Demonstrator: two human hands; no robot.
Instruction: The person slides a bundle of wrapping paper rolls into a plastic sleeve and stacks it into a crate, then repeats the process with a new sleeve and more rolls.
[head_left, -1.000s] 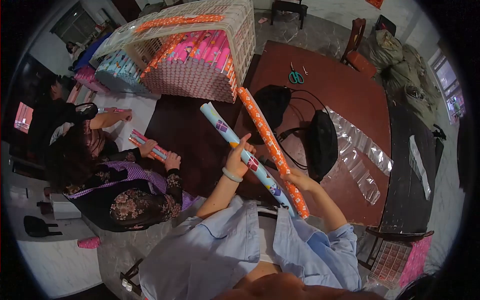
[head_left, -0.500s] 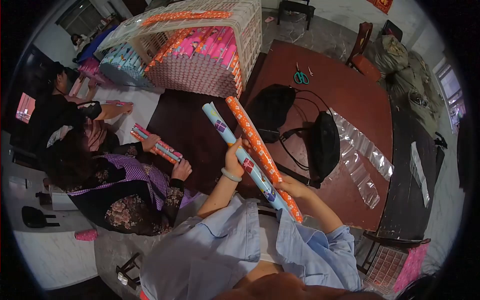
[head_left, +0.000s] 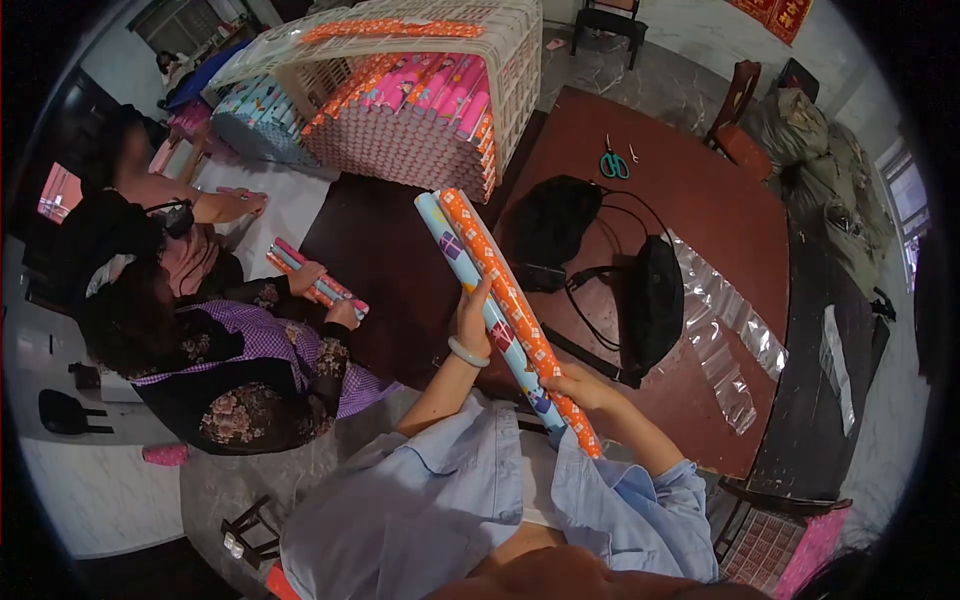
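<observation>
Two rolls of wrapping paper lie side by side, slanting, in front of my body. One is a light blue roll (head_left: 463, 262) with gift pictures, the other an orange roll (head_left: 500, 282) with a white pattern. My left hand (head_left: 474, 322), with a pale bangle at its wrist, grips the blue roll around its middle; some fingers are hidden behind it. Lower down, my right hand (head_left: 587, 389) closes on the orange roll. The lower ends of both rolls reach my open blue shirt (head_left: 450, 480).
A plastic basket (head_left: 515, 95) on its side holds many stacked rolls. Scissors (head_left: 614, 163), black bags (head_left: 655, 300) with cords and clear plastic sleeves (head_left: 715, 350) lie on the reddish table (head_left: 720, 210). At left a co-worker's hands (head_left: 325, 295) hold several thin rolls; another person sits beyond.
The upper ends of the two rolls have come together; they stood apart before. The co-worker's near hand has shifted up and left along their rolls. The view has tilted slightly.
</observation>
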